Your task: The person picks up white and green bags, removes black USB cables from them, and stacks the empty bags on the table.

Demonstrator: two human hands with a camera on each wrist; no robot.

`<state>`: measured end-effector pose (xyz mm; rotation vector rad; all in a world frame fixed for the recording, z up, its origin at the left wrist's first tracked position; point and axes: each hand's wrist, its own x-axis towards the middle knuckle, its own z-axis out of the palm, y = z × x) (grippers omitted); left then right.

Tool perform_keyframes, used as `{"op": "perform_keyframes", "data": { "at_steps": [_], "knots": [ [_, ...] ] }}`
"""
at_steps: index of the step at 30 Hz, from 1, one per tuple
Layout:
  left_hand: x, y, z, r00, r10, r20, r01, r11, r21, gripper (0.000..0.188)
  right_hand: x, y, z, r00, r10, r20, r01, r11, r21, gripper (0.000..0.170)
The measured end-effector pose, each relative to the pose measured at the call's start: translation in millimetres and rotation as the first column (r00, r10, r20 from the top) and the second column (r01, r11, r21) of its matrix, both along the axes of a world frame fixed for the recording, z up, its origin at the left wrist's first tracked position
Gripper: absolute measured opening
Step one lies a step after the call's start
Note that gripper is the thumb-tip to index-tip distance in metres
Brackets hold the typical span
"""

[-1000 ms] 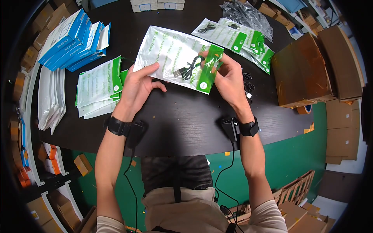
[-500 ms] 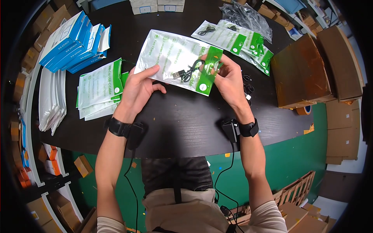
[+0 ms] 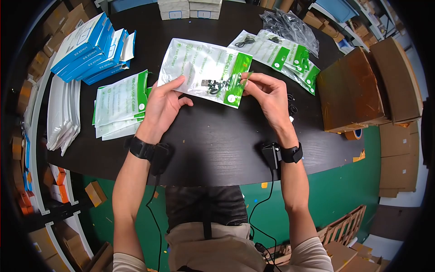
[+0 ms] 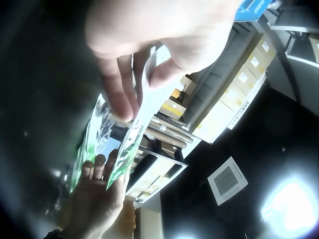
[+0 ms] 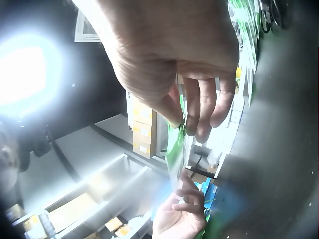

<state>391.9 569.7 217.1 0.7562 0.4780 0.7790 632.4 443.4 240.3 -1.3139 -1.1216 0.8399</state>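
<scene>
A clear-and-green zip pouch [image 3: 190, 68] printed for a USB-C cable is held up over the table, tilted. Inside it, near the green end, lies a coiled black USB cable [image 3: 213, 86]. My left hand [image 3: 163, 102] grips the pouch's left edge, thumb on the front and the other fingers behind. At the green end, my right hand [image 3: 268, 95] pinches the edge between thumb and fingertips. The right wrist view shows this pinch on the green strip [image 5: 175, 149]; in the left wrist view the pouch [image 4: 142, 117] appears edge-on between the hands.
Similar pouches [image 3: 120, 102] lie to the left, behind stacked blue boxes [image 3: 84, 45] and white packets [image 3: 63, 113]. More cable pouches [image 3: 267, 50] and a grey plastic bag [image 3: 290, 27] are at the back right. A brown carton [image 3: 349, 86] stands at the right edge, near loose cables [image 3: 292, 106].
My right hand's fingers have drawn back from over the green end to its outer edge. The pouch has shifted slightly left. My left hand keeps its grip.
</scene>
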Motion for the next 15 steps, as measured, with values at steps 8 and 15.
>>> {"op": "perform_keyframes", "data": {
  "at_steps": [8, 15],
  "knots": [
    [1.4, -4.7, 4.4, 0.999, -0.048, 0.013, 0.048, 0.999, 0.012, 0.037, -5.7, -0.8, 4.2, 0.999, 0.02, -0.028, -0.02, 1.0, -0.002, 0.021],
    [2.1, -7.4, 7.1, 0.998, -0.054, 0.019, 0.054, 0.998, -0.012, 0.038, -4.7, -0.3, 4.9, 0.998, 0.052, -0.031, -0.051, 0.999, 0.01, 0.022]
  ]
}}
